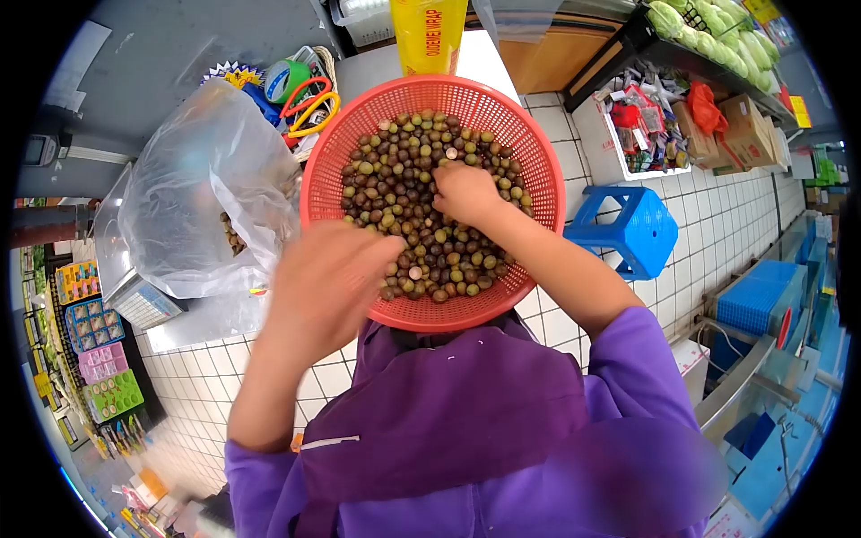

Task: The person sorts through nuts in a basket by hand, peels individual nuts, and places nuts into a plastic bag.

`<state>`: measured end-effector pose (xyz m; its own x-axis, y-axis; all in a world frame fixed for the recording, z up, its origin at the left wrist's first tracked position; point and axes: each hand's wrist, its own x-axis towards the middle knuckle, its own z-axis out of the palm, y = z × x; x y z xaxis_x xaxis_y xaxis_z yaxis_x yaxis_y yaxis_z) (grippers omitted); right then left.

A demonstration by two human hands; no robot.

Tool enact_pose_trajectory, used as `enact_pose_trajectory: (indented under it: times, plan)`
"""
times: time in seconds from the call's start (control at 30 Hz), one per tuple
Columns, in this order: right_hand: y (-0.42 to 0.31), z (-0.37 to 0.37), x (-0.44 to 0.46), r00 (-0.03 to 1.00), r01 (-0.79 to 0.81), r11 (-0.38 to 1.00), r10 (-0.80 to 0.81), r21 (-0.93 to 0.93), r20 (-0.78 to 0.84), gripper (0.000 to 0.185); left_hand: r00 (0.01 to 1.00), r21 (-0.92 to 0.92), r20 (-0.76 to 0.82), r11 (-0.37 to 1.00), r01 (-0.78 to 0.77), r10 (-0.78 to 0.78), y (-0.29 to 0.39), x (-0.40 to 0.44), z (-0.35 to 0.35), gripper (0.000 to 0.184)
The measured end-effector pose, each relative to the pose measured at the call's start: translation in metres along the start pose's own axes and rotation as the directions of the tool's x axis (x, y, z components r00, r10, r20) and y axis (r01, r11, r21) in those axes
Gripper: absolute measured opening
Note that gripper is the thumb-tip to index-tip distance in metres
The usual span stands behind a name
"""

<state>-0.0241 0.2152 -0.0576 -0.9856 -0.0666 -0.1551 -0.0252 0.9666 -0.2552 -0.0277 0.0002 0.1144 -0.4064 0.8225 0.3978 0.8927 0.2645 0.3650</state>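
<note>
A red plastic basket (pixel 538 134) with perforated walls holds many small round fruits (pixel 413 170), some dark brown and some olive green. A few of them show pale, whitish faces. My right hand (pixel 466 190) reaches in from the right, its fingers curled down among the fruits; whatever is between the fingertips is hidden. Over the basket's near-left rim is my left hand (pixel 327 282), smeared by motion, so its fingers cannot be read. To the left of the basket lies a clear plastic bag (pixel 206 197) with some small brownish pieces inside.
A yellow wrap box (pixel 428 36) stands behind the basket. Scissors with red and yellow handles (pixel 314 112) and green tape (pixel 285 81) lie at the back left. A blue stool (pixel 632 233) stands on the tiled floor at right, near a white box of packets (pixel 628 125).
</note>
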Motion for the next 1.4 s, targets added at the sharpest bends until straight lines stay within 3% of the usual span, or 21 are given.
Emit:
enact_pose_trajectory:
  times: [0.07,0.1,0.13,0.17,0.2,0.23,0.3,0.47,0.53,0.57,0.63,0.67,0.83,1.1,1.17,1.2,1.23,1.3,1.33,1.37,1.4]
  plan:
    - [0.008,-0.013,-0.009,0.998,-0.067,0.958,0.062,0.279,0.027,0.02,0.945,-0.056,0.3,0.987,0.154,-0.131,-0.017,-0.014,0.05,0.011]
    - [0.012,-0.016,-0.015,0.998,-0.067,0.959,0.061,0.276,0.029,0.02,0.894,-0.057,0.414,0.976,0.21,-0.168,-0.029,-0.027,0.075,0.009]
    - [0.015,-0.019,-0.021,0.981,-0.194,0.738,0.139,0.646,0.135,0.018,0.895,-0.059,0.414,0.976,0.209,-0.166,-0.034,-0.036,0.093,0.009]
    - [0.016,-0.022,-0.03,0.95,-0.308,0.368,0.166,0.877,0.264,0.016,0.856,-0.063,0.481,0.967,0.249,-0.189,-0.035,-0.043,0.109,0.011]
    - [0.016,-0.034,-0.04,0.932,-0.354,0.151,0.139,0.923,0.335,0.017,0.814,-0.062,0.541,0.955,0.291,-0.212,-0.035,-0.047,0.12,0.014]
    - [0.018,-0.036,-0.048,0.932,-0.355,0.157,0.137,0.922,0.335,0.017,0.816,-0.064,0.537,0.954,0.293,-0.215,-0.034,-0.047,0.129,0.014]
    - [0.02,-0.038,-0.062,0.954,-0.261,-0.333,0.054,0.906,0.295,0.024,0.774,0.039,0.608,0.98,0.195,-0.178,-0.032,-0.044,0.139,0.016]
    - [0.003,-0.051,-0.08,0.974,-0.197,-0.505,-0.006,0.84,0.225,0.026,0.844,0.032,0.505,0.981,0.191,-0.181,-0.029,-0.026,0.129,0.022]
    - [0.0,-0.048,-0.083,0.974,-0.198,-0.526,-0.013,0.827,0.225,0.027,0.794,-0.432,0.356,0.666,0.608,-0.494,-0.016,-0.005,0.108,0.028]
    - [-0.003,-0.048,-0.084,0.974,-0.204,-0.535,-0.028,0.82,0.224,0.029,0.793,-0.431,0.361,0.666,0.609,-0.491,-0.01,-0.001,0.104,0.028]
    - [-0.015,-0.049,-0.086,0.975,-0.186,-0.522,0.008,0.832,0.223,0.026,0.906,-0.628,0.084,0.684,0.371,-0.415,0.0,0.004,0.1,0.041]
    - [-0.019,-0.048,-0.087,0.976,-0.177,-0.541,0.008,0.822,0.215,0.023,0.923,-0.609,-0.001,0.733,0.304,-0.384,0.003,0.005,0.101,0.045]
    - [-0.033,-0.043,-0.092,0.971,-0.178,-0.599,0.023,0.781,0.239,0.017,0.926,-0.585,-0.057,0.764,0.272,-0.374,0.003,-0.003,0.108,0.034]
    - [-0.045,-0.058,-0.098,0.95,-0.259,-0.508,0.018,0.822,0.311,0.023,0.931,-0.42,-0.201,0.885,0.2,-0.306,0.01,-0.012,0.088,0.023]
    - [-0.038,-0.055,-0.092,0.957,-0.291,-0.198,-0.054,0.936,0.286,0.025,0.917,-0.299,-0.325,0.945,0.131,-0.23,0.007,-0.017,0.052,0.026]
    - [-0.03,-0.04,-0.089,0.975,-0.219,-0.06,0.02,0.974,0.221,0.025,0.885,-0.264,-0.366,0.944,0.198,-0.288,0.006,-0.03,0.029,0.024]
    - [-0.016,-0.02,-0.083,0.985,-0.144,0.252,0.125,0.957,0.115,0.02,0.825,-0.28,-0.453,0.932,0.228,-0.338,-0.002,-0.043,0.009,0.022]
    - [0.004,-0.031,-0.069,0.983,-0.11,0.657,0.181,0.745,-0.014,0.016,0.743,0.018,-0.587,0.912,0.41,-0.322,-0.021,-0.051,-0.028,0.022]
    - [0.014,-0.026,-0.058,0.979,-0.06,0.734,0.174,0.676,-0.102,0.016,0.766,0.16,-0.517,0.836,0.525,-0.382,-0.029,-0.051,-0.047,0.026]
    - [0.023,-0.021,-0.048,0.969,-0.016,0.803,0.159,0.596,-0.188,0.016,0.767,0.162,-0.517,0.836,0.525,-0.381,-0.034,-0.045,-0.054,0.026]
    - [0.027,-0.023,-0.037,0.953,0.056,0.864,0.104,0.5,-0.285,0.016,0.821,0.352,-0.479,0.789,0.503,-0.31,-0.039,-0.038,-0.059,0.028]
